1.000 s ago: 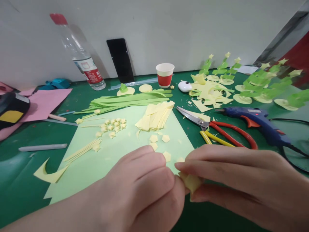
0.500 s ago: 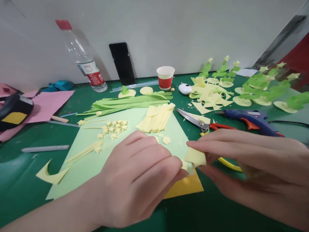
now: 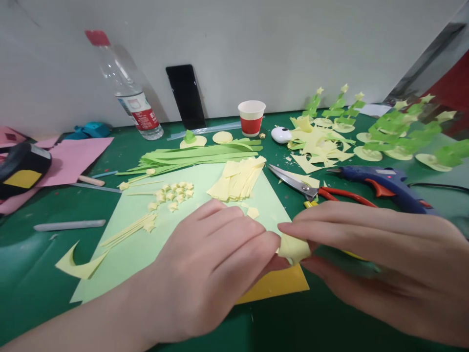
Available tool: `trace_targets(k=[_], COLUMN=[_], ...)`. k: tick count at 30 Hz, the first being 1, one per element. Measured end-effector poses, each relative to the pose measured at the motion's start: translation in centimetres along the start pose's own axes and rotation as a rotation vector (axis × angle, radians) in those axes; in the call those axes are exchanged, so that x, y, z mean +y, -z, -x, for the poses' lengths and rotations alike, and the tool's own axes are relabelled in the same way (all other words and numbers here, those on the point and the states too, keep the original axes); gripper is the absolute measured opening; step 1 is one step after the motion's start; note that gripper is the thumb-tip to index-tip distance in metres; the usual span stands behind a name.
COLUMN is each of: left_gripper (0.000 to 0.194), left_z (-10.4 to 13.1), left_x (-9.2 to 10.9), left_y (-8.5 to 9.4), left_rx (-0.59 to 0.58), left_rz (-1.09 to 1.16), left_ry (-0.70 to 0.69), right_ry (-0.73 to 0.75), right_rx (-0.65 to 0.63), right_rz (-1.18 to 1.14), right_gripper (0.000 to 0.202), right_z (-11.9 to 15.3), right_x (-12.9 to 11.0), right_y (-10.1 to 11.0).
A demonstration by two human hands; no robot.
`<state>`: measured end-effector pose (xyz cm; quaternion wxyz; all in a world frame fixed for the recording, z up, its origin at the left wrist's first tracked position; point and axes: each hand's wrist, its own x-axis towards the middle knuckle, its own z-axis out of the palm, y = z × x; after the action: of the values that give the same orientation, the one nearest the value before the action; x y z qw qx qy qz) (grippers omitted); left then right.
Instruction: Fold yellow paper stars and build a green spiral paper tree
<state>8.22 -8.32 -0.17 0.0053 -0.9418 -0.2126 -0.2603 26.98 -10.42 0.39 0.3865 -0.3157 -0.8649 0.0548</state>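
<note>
Pinches yellow paper [image 3: 293, 248] with right hand [image 3: 395, 239] and, seemingly to brace it, with half-hidden left hand [image 3: 212, 264]; has scissors [image 3: 307, 187] handy at one o'clock from it

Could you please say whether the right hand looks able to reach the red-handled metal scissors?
Probably yes: the scissors lie just beyond the right hand, with nothing visible resting on their blades, though that hand pinches a folded pale-yellow paper piece.
</note>
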Motion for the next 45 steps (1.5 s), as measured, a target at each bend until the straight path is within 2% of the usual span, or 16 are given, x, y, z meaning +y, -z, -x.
trace_targets(k=[5,9,14,17,20,26,32,37,41,45], left_gripper=[0.018,0.027,0.029,0.030,0.025,0.023,0.017,0.018,0.020,0.022], left_z=[0.1,0.3,0.6,0.7,0.7,0.5,0.7,0.7,0.6,0.5], left_x=[0.0,0.2,0.3,0.3,0.2,0.2,0.2,0.2,0.4,0.4], left_y=[0.1,0.0,-0.4,-0.5,-0.3,0.0,-0.5,-0.4,-0.2,-0.2], left_rx=[0.015,-0.035,-0.029,-0.069,-0.039,0.018,0.079,0.051,0.047,0.050], left_rz=[-0.010,0.007,0.003,0.047,0.032,-0.026,-0.050,-0.045,-0.020,0.002], left_ry=[0.003,0.016,0.019,0.005,0.001,0.005,-0.022,-0.005,0.007,0.019], right_ry=[0.025,0.086,0.113,0.148,0.169,0.088,0.090,0.028,0.048,0.051], right_rx=[-0.012,-0.026,-0.041,-0.002,0.035,0.023,0.044,-0.028,0.034,0.041], right_rz=[0.032,0.088,0.161,0.125,0.100,0.161,0.111,0.079,0.117,0.164], right_gripper=[0.013,0.015,0.018,0.030,0.031,0.033,0.022,0.018,0.016,0.019], right_z=[0.1,0.4,0.7,0.3,-0.1,-0.2,0.3,1.1,0.9,0.5], right_x=[0.0,0.0,0.1,-0.3,-0.7,-0.3,0.1,0.3,0.4,0.2], right_y=[0.3,0.0,-0.4,-0.3,0.1,0.1,-0.4,-0.7,-0.9,-0.9])
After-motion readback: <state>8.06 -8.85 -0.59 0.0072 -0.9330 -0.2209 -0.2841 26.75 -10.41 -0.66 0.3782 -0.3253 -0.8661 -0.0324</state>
